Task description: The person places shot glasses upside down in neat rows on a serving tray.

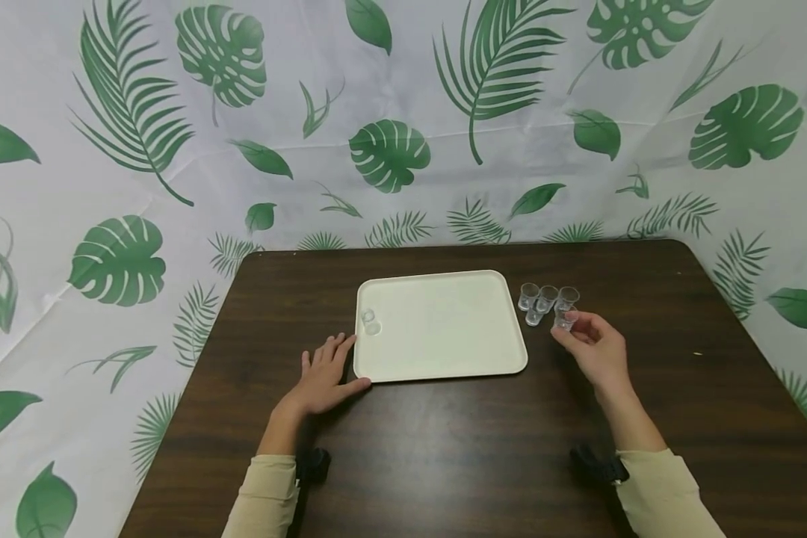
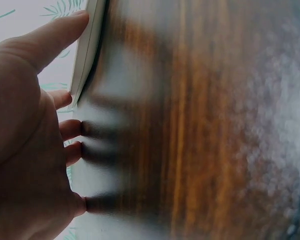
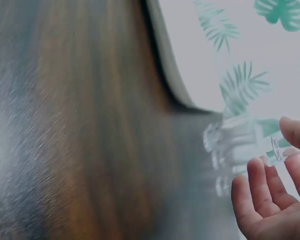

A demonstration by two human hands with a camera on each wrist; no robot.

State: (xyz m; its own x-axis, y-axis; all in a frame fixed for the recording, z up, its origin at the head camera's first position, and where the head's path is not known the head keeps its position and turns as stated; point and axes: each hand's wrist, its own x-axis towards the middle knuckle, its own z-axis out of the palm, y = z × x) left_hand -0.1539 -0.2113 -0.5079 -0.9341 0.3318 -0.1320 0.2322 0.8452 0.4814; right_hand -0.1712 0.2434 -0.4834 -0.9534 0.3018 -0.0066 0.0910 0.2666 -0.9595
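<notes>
In the head view my right hand pinches a small clear shot glass between thumb and fingers, at the near side of a cluster of similar glasses. The right wrist view shows the held glass at the fingertips, with others standing close by. My left hand lies with spread fingers on the table, its thumb and index finger touching the near left corner of a cream tray. Clear glass stands near the tray's left edge; whether it is one or two pieces I cannot tell.
A dark wood-grain table carries everything. White cloth with green leaves hangs behind and at the sides. A small yellowish speck lies on the right part of the table.
</notes>
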